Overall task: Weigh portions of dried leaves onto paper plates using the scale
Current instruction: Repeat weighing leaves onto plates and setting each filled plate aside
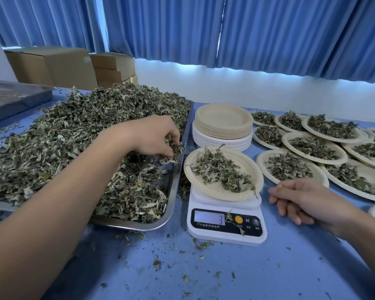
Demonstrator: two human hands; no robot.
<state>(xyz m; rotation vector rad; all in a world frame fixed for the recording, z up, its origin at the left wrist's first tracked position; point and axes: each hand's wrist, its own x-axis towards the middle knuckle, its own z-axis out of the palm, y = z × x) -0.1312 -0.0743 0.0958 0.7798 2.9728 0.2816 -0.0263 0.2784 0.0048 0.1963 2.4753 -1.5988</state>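
Note:
A white scale (226, 226) stands at the table's middle with a paper plate (217, 191) on it, and a small heap of dried leaves lies on that plate. Its display shows a 3. A big pile of dried leaves (78, 135) fills a steel tray (171, 191) to the left. My left hand (154, 137) reaches over the tray's right side and pinches a tuft of leaves. My right hand (299, 200) rests on the table just right of the scale, fingers loosely curled, holding nothing I can see.
A stack of unused paper plates (223, 126) sits behind the scale. Several filled plates (312, 148) cover the table's right side. Another steel tray (13, 98) and cardboard boxes (59, 66) are at the back left. Leaf crumbs litter the blue tabletop (204, 273).

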